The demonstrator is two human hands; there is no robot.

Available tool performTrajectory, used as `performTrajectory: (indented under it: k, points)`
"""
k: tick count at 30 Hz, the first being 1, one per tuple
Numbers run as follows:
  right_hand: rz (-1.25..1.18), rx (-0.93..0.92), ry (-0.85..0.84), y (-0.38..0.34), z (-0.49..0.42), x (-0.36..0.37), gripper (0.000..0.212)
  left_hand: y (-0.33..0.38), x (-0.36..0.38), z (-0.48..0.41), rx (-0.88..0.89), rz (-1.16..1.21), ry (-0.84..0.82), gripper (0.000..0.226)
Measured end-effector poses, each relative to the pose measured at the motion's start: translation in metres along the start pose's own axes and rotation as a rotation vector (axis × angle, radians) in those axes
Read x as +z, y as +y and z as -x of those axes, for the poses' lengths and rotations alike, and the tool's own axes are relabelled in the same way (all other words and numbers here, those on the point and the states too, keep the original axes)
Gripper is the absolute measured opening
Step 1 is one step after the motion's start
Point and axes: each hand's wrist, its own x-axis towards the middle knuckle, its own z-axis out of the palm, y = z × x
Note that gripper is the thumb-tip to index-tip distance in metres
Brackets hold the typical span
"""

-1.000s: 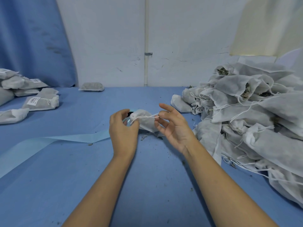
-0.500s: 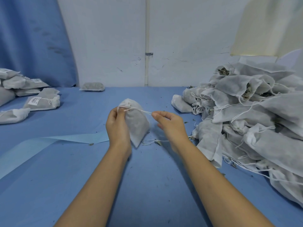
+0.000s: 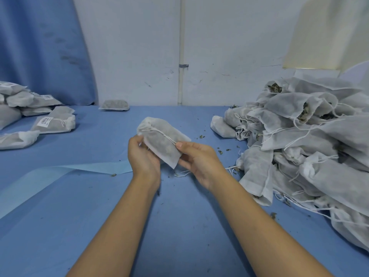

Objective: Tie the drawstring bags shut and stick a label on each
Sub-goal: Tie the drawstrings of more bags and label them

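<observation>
Bag (image 3: 162,143) now lies flat across both palms, cord no longer pulled taut; left hand (image 3: 144,156) and right hand (image 3: 199,160) cradle it; tied, seemingly; label next.

Pale grey-white bag (image 3: 161,142), dark contents showing through; blue table (image 3: 99,216); white label (image 3: 45,121), possibly black print, far left

a blue table cover (image 3: 79,226) fills the near and middle of the scene. a paler blue strip (image 3: 50,174) lies across it on the left, running from the near left edge toward the middle. small dark plant crumbs (image 3: 220,151) are scattered on the cover right of centre. at the far side stands a scuffed white wall (image 3: 229,47) with a thin vertical pipe (image 3: 181,56). a blue curtain (image 3: 40,47) hangs at the far left.
</observation>
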Motion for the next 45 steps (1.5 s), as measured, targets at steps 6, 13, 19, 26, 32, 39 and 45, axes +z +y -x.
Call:
performTrajectory:
  k: [6,13,19,26,32,39,45]
  points:
    - [0.009,-0.077,0.050,0.009,0.000,0.005,0.010,-0.017,0.001,0.011,0.071,-0.449,-0.008,0.022]
    - [0.091,-0.092,0.078,0.014,-0.003,0.005,0.009,-0.007,-0.008,0.000,0.088,-0.446,0.152,0.006]
    - [0.587,-0.158,0.267,0.027,-0.008,-0.007,0.029,0.000,-0.021,-0.007,0.120,-0.528,0.255,0.035]
    - [0.871,-0.237,0.194,0.033,-0.025,-0.005,0.055,-0.002,-0.028,-0.006,0.204,-0.811,0.262,0.034]
    - [0.950,-0.192,0.060,0.029,-0.044,-0.003,0.064,-0.009,-0.030,-0.001,0.277,-1.114,0.151,0.035]
    - [1.017,-0.298,0.147,0.038,-0.050,-0.003,0.073,-0.002,-0.037,-0.007,0.332,-1.272,0.258,0.034]
    - [1.144,-0.417,0.025,0.041,-0.047,0.000,0.061,0.000,-0.041,-0.007,0.338,-1.334,0.356,0.021]
